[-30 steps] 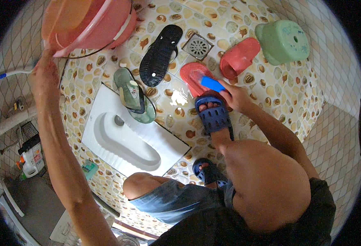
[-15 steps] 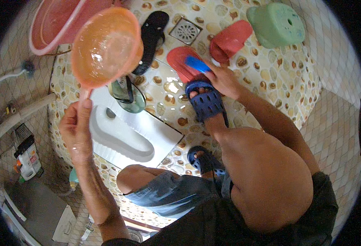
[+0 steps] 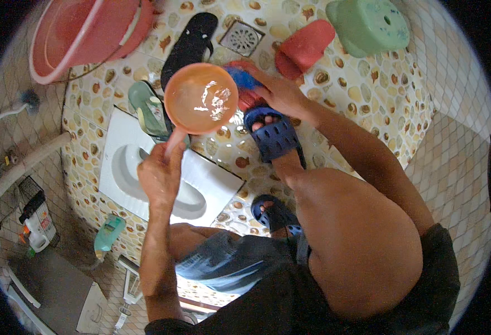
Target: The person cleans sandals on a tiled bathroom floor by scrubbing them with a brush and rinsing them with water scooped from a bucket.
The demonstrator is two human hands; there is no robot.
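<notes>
My left hand [image 3: 160, 174] is closed round the handle of an orange water dipper [image 3: 200, 97], which holds water that glints. The dipper hangs over the floor, partly covering a black flip-flop [image 3: 189, 47] and near a green flip-flop [image 3: 145, 106]. My right hand [image 3: 283, 94] grips a blue brush [image 3: 243, 78], blurred by motion, over a red slipper [image 3: 249, 101]. A blue clog [image 3: 273, 137] on my foot is against the near end of that slipper. The matching red slipper [image 3: 305, 47] lies to the right of the hand.
A white squat toilet [image 3: 214, 181] lies beneath my left hand. At the back are a floor drain [image 3: 242, 38], a green stool [image 3: 371, 28] and a pink bucket [image 3: 47, 50]. On the left are a long-handled brush [image 3: 11, 111], a pipe [image 3: 27, 167] and a green bottle [image 3: 109, 231].
My left hand has carried the dipper right and slightly nearer, and the dipper now sits more level beside the brush. My right hand and the brush have moved slightly up and left over the slipper.
</notes>
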